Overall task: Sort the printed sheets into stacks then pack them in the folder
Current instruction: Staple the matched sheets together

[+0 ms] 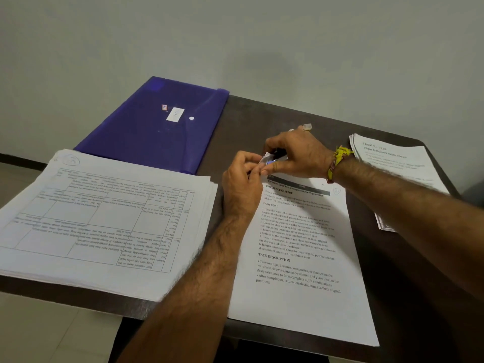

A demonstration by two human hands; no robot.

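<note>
Middle sheets (pixel 301 258): lie flat on the dark table (pixel 408 271), long axis running away from the viewer, heading at the far end, text upright to the reader. Top left corner hidden under both hands. Near edge overhangs the table front slightly.

Left hand (pixel 242 179): fingers curled, pinching a small white and blue item (pixel 268 159) at that corner. Right hand (pixel 296 153): curled over the same item from the far side, thumb beneath. The item is mostly covered; possibly a clip or stapler, cannot tell.

Left stack (pixel 104 213): thick pile with printed tables, text upside down to the viewer, long axis across, near-left part hanging off the table edge.

Right stack (pixel 398 163): partly hidden by the right forearm, lower corner showing beyond it.

Purple folder (pixel 157 124): far left, flap closed, translucent; contents not discernible. Its far-left part hangs past the table.
</note>
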